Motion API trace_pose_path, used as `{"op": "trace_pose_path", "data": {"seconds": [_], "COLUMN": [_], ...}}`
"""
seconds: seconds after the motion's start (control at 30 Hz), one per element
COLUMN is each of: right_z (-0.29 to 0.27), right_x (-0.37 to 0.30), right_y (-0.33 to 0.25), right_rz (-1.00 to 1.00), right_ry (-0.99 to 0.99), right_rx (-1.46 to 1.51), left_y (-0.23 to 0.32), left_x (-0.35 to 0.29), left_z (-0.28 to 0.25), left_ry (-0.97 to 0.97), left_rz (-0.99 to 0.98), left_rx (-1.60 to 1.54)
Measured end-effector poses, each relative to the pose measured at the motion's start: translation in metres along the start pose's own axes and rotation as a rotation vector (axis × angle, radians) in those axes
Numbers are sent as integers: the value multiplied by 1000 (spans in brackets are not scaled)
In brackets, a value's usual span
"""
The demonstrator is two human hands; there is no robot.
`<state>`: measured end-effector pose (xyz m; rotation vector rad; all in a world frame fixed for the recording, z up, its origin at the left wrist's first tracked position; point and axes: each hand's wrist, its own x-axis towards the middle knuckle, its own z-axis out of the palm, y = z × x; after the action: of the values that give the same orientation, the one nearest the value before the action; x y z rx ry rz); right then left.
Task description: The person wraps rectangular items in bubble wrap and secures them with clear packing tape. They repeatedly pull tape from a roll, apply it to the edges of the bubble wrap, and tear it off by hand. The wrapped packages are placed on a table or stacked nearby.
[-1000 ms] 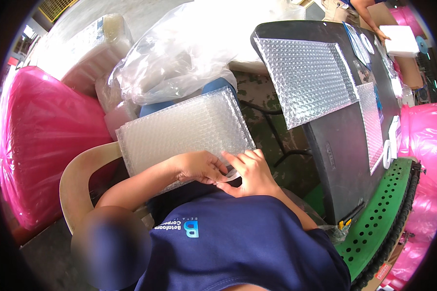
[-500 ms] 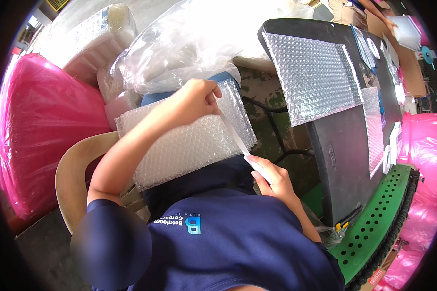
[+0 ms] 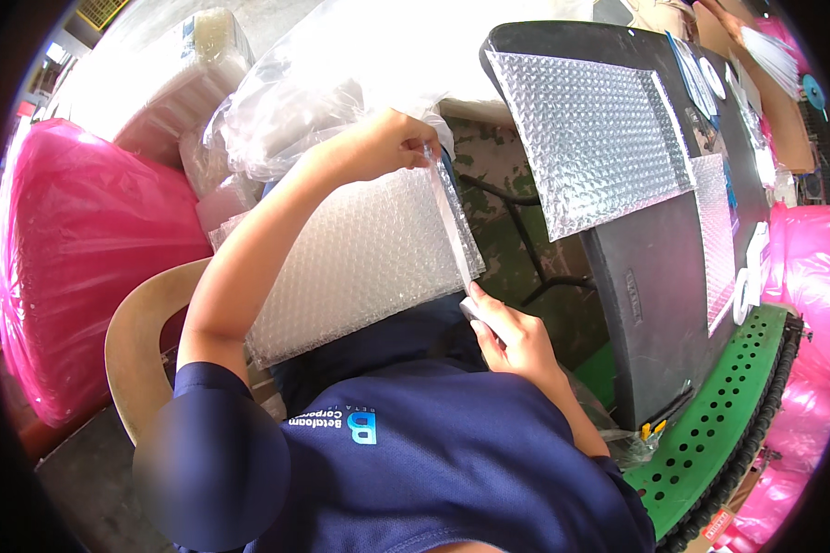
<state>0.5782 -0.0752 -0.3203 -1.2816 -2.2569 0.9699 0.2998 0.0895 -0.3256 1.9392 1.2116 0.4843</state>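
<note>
Between my hands a narrow whitish strip of tape is stretched along the right edge of a clear bubble wrap sheet lying over my lap. My left hand pinches the strip's far end near the sheet's far right corner. At the near right corner, my right hand is closed around a pale tape roll, mostly hidden by the fingers, from which the strip runs. Whether the strip touches the sheet along its whole length I cannot tell.
To the right stands a black table bearing a bubble wrap bag, a narrower bubble wrap piece and white tape rolls. A green perforated bench lies nearer. Pink wrapped bundles stand left. Another person's hand shows far right.
My left hand has moved away from me and slightly right, bringing the strip over the sheet's right edge. My right hand has shifted slightly and keeps its grip on the roll.
</note>
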Motion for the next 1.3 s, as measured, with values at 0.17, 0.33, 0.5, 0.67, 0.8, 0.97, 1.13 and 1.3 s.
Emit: {"op": "trace_pose_path", "data": {"seconds": [0.17,0.33,0.5,0.67,0.8,0.97,1.13,1.3], "right_z": [2,0,-8,-9,-8,-10,-12,-11], "right_x": [4,6,7,8,8,11,13,13], "right_y": [-3,3,-1,0,2,0,-2,-3], "right_rz": [31,43,93,93,97,112,121,150], "right_ry": [-53,-136,-206,-230,-250,-255,-276,-266], "right_rx": [-58,-191,-344,-409,-404,-439,-458,-473], "left_y": [-28,-26,-23,-25,-30,-33,-30,-30], "left_x": [8,21,27,28,29,28,28,29], "left_z": [12,12,16,20,24,25,23,24], "left_ry": [64,31,23,33,38,55,57,65], "left_rz": [-45,-59,-60,-64,-48,-28,-30,-38], "left_rx": [53,155,149,171,186,179,178,181]}}
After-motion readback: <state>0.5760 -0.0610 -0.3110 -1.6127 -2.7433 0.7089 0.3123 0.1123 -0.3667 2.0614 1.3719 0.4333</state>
